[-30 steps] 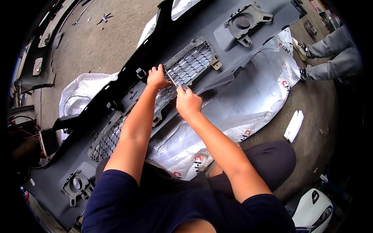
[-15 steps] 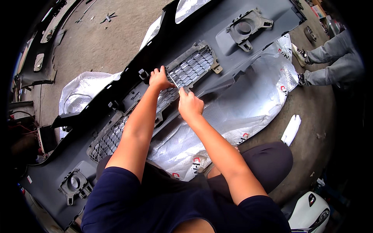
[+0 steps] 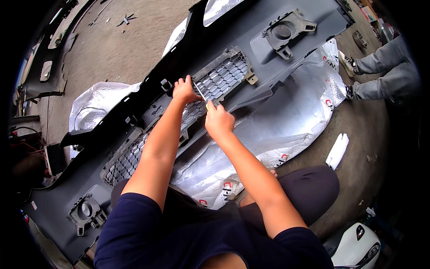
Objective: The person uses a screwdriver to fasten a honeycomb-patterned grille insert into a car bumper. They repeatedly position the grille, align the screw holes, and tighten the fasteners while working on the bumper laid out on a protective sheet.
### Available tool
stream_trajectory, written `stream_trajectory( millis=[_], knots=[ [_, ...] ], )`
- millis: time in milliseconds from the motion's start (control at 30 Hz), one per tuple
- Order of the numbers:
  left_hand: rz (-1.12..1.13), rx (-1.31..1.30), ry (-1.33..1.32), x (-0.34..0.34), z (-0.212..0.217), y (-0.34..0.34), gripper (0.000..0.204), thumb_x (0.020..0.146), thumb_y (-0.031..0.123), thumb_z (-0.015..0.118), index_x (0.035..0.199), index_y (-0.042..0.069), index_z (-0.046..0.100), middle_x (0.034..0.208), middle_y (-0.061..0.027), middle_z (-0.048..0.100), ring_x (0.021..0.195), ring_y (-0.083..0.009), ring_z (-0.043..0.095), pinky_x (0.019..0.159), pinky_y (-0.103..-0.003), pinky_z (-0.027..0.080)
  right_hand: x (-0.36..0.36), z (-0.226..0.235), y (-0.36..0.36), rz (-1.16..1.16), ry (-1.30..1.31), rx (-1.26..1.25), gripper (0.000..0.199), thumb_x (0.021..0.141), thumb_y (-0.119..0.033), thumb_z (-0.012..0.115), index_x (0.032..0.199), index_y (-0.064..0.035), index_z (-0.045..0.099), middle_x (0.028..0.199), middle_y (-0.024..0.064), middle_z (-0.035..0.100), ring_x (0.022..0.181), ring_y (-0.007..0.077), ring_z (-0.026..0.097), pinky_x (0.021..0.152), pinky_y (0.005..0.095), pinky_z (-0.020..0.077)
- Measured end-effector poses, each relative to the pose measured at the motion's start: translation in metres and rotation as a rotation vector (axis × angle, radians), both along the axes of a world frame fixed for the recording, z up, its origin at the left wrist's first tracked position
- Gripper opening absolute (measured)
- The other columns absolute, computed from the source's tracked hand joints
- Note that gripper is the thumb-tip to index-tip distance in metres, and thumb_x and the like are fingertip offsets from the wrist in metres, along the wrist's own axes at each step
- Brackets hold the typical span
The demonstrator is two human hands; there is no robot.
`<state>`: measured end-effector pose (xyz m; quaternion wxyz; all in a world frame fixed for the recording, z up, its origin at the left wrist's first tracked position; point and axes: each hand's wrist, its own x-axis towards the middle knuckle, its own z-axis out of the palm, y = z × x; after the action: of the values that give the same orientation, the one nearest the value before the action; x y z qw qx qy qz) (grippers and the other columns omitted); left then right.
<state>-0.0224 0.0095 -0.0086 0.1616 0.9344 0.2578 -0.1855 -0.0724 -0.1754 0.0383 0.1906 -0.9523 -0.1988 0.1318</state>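
A long dark grey car bumper (image 3: 251, 31) lies inside-up across the floor, with a honeycomb mesh grille (image 3: 221, 78) set in its middle. My left hand (image 3: 184, 89) grips the grille's upper edge. My right hand (image 3: 218, 120) is closed on a thin silvery tool (image 3: 200, 92), whose tip points up-left toward my left hand, over the grille. Round fog-lamp mounts sit at the bumper's far end (image 3: 283, 31) and near end (image 3: 85, 210).
Silver bubble-wrap sheeting (image 3: 286, 121) lies under the bumper. A white plastic piece (image 3: 337, 151) rests on the concrete at right. Another person's legs in grey trousers (image 3: 385, 71) are at far right. More bumper parts (image 3: 45, 67) lie at left; a white object (image 3: 358, 246) sits lower right.
Both hands stay on the grille at the same spot; the view has shifted slightly, so the bumper sits a little higher in the picture.
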Motion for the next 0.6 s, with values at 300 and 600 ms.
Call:
stream_trajectory(
  millis=[300, 600],
  knots=[
    [-0.017, 0.020, 0.010, 0.010, 0.002, -0.001, 0.126, 0.047, 0.050, 0.096, 0.148, 0.010, 0.033, 0.137, -0.0183, 0.047, 0.127, -0.0359, 0.045, 0.104, -0.042, 0.045, 0.052, -0.029, -0.020, -0.869, 1.629, 1.131, 0.020, 0.094, -0.023, 0.060, 0.106, -0.0088, 0.054, 0.078, 0.0064, 0.056, 0.050, 0.0120, 0.048, 0.044, 0.0291, 0.0360],
    [-0.022, 0.010, 0.019, 0.012, -0.008, -0.010, 0.124, 0.047, 0.049, 0.096, 0.147, 0.010, 0.034, 0.137, -0.0181, 0.046, 0.127, -0.0357, 0.045, 0.105, -0.041, 0.044, 0.033, -0.025, -0.022, -0.620, 1.116, 0.810, 0.019, 0.095, -0.026, 0.056, 0.106, -0.0113, 0.055, 0.077, 0.0071, 0.059, 0.049, 0.0170, 0.052, 0.046, 0.0329, 0.0413]
  ],
)
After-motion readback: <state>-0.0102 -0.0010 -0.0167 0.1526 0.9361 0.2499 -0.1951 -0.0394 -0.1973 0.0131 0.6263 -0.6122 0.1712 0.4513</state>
